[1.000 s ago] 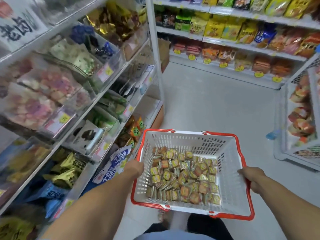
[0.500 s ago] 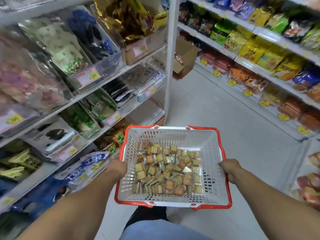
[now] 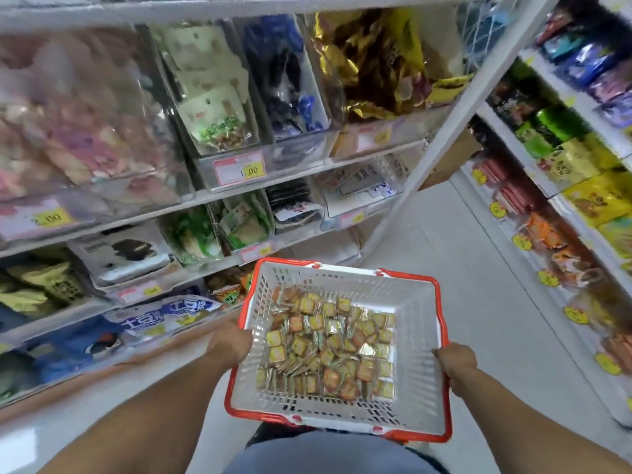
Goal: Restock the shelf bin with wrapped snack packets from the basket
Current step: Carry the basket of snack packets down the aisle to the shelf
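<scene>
Head view: shelf price tag (image 3: 239, 170) reads "1.00"; other labels blurred.

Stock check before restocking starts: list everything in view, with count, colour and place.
basket: one, white with red rim, held in the aisle
snack packets: many, yellow, orange and silver, heaped in the basket
shelf bins: several, clear, on the left shelving, holding bagged snacks
price tags: several, pink and yellow, on the bin fronts
right shelves: white, stocked with yellow, green, blue and orange packs
floor: pale, between the shelves
left hand: grips the basket's left rim
right hand: grips the basket's right rim
</scene>
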`<action>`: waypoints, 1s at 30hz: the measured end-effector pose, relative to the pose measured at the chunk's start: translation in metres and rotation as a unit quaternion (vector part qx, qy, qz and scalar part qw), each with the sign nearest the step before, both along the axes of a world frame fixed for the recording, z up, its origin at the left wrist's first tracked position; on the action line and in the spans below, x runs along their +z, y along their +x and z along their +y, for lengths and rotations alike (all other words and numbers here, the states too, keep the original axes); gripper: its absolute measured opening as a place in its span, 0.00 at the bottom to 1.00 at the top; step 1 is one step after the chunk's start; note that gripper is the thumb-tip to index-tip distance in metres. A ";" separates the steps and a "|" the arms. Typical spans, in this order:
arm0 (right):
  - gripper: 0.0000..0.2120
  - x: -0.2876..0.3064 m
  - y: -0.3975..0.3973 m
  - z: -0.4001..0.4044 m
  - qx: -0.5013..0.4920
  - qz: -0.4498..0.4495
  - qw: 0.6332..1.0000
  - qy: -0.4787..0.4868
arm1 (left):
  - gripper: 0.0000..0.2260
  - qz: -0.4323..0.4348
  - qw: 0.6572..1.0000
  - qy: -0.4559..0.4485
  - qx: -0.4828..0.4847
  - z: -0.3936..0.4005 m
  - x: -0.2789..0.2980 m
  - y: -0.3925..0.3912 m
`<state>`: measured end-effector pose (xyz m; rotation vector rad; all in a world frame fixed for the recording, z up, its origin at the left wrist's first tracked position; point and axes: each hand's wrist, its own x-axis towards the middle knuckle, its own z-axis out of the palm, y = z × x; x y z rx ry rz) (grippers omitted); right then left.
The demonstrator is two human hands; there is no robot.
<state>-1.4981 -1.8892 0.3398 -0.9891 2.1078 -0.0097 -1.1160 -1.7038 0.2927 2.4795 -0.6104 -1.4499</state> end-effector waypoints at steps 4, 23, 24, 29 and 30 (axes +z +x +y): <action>0.08 -0.022 0.018 -0.037 0.151 0.046 0.987 -0.006 | 0.17 -0.022 0.996 0.039 0.072 0.015 -0.025 -0.005; 0.14 -0.321 0.025 -0.215 0.434 0.096 0.884 0.145 | 0.14 -0.024 0.950 0.117 0.289 -0.012 -0.295 -0.152; 0.13 -0.339 0.022 -0.215 0.441 0.098 0.880 0.147 | 0.14 -0.025 0.948 0.118 0.293 -0.013 -0.313 -0.151; 0.11 -0.432 0.016 -0.214 0.430 0.090 0.886 0.148 | 0.14 -0.027 0.958 0.116 0.261 -0.025 -0.399 -0.137; 0.12 -0.451 0.017 -0.213 0.425 0.091 0.888 0.147 | 0.14 -0.031 0.961 0.117 0.251 -0.028 -0.416 -0.135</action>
